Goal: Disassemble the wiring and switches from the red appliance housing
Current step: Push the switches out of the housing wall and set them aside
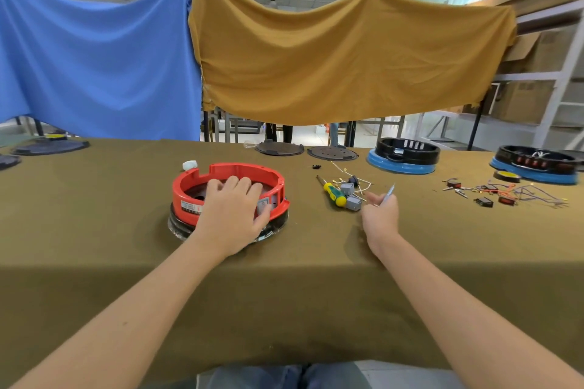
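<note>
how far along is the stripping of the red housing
Partly done: grey switches with loose wires lie beside the screwdriver. In hand: left hand grips the red housing; right hand pinches a small metal piece. Left: a grey switch sits in the wall.

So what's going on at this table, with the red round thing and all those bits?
A person is taking a red appliance housing apart. Their left hand rests over its near rim, fingers curled inside, steadying it. Their right hand pinches a small thin metal piece just beside a yellow-green screwdriver and some grey switches with loose wires, already lying out on the table.
</note>
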`<state>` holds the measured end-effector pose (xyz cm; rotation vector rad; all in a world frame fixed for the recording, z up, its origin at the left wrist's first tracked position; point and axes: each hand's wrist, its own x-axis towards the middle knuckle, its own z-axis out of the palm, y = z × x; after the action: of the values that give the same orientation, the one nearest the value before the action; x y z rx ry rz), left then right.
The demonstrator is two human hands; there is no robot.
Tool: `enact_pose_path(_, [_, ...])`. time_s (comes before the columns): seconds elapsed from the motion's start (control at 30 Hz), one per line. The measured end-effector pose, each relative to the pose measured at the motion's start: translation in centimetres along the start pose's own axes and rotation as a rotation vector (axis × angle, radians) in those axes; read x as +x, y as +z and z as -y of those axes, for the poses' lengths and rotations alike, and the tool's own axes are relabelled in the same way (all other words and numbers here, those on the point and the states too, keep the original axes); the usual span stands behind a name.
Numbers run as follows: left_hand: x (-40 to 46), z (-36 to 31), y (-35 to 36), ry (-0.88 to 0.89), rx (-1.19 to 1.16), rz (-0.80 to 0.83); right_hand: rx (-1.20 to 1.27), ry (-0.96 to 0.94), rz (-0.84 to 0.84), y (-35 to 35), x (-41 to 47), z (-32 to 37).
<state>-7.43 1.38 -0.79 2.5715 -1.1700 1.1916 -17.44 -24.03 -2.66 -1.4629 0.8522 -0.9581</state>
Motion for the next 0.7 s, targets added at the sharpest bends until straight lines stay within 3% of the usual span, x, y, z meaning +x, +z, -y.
enact_pose_path(0.13, [-1.6, -1.8, 0.4, -0.228, -0.109, -0.08, 0.008, 0.015, 0.056, 0.2, -0.7, 0.7])
enact_pose_path(0.3, [-1.2, -0.3, 0.4, -0.186, -0.3, -0.04, -0.283, -0.233, 0.291, 0.7, -2.3, 1.2])
enact_pose_path(0.4, [-1.2, 1.7, 0.4, -0.101, -0.43, 0.008, -0.379, -0.415, 0.339, 0.7, -2.4, 0.8])
enact_pose_path(0.57, [-1.0, 3.2, 0.6, -0.081, -0.559, 0.035, -0.107, -0.386, 0.312, 0.2, -2.4, 0.6])
enact_pose_path(0.7, [-1.8, 0.8, 1.0, -0.276, -0.415, -0.014, 0.088, -0.307, 0.348, 0.4, -3.4, 1.3])
